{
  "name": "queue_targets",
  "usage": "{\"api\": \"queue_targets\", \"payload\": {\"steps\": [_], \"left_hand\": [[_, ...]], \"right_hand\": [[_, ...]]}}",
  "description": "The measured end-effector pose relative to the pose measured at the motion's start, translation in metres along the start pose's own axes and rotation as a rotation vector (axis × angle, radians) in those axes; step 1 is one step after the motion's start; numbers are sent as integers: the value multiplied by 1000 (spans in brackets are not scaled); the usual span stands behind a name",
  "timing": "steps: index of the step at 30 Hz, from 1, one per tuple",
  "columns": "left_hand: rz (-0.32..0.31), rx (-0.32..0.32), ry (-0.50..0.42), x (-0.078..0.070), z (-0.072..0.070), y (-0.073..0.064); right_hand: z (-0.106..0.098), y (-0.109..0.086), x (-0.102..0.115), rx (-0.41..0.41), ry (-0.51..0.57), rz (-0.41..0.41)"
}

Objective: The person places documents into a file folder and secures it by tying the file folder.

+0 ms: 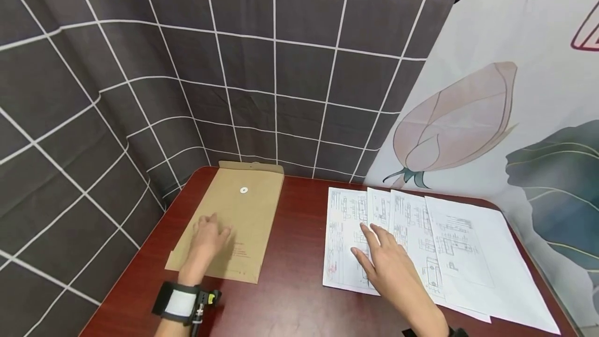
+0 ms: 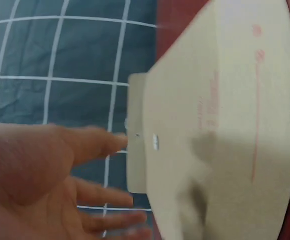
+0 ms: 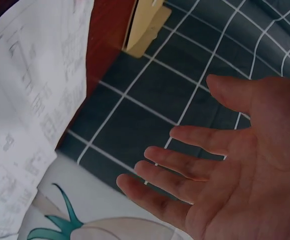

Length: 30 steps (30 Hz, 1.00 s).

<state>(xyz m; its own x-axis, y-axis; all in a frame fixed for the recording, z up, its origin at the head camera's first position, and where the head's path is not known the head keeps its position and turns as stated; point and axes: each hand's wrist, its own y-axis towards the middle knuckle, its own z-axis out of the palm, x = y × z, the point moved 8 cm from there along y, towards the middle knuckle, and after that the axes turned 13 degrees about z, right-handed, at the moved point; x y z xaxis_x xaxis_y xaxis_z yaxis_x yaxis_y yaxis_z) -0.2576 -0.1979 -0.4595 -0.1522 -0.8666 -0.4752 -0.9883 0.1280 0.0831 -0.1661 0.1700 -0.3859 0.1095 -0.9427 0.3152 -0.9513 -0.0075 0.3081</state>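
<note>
A brown kraft-paper document envelope lies on the left of the table, its flap unfolded at the far end and a white round button below it. Over its lower left part hovers my left hand, fingers loosely spread and holding nothing; its shadow falls on the paper in the left wrist view. On the right, several overlapping printed sheets with technical drawings are fanned out. My right hand is above them, fingers extended and apart, palm bare in the right wrist view.
The dark red wooden table shows between the envelope and the sheets. Behind it hangs a dark grey cloth with a white grid, and to the right a white cloth printed with a flower bud and leaves.
</note>
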Motion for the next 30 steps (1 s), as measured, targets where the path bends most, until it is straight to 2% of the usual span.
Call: {"api": "queue_targets", "payload": {"steps": [2, 5, 10, 16, 22, 30], "left_hand": [[-55, 4, 27, 5, 2, 2], [-103, 42, 75, 8, 10, 7], [-145, 122, 71, 7, 25, 14], [-191, 185, 85, 4, 34, 19], [-196, 251, 132, 5, 43, 22], [-164, 250, 125, 11, 46, 27]], "right_hand": [[3, 0, 3, 7, 2, -10], [5, -1, 5, 10, -3, -14], [5, -3, 1, 5, -19, -2], [5, -6, -8, 43, -20, 57], [2, -12, -17, 57, -13, 95], [0, -15, -32, 75, -30, 148]]}}
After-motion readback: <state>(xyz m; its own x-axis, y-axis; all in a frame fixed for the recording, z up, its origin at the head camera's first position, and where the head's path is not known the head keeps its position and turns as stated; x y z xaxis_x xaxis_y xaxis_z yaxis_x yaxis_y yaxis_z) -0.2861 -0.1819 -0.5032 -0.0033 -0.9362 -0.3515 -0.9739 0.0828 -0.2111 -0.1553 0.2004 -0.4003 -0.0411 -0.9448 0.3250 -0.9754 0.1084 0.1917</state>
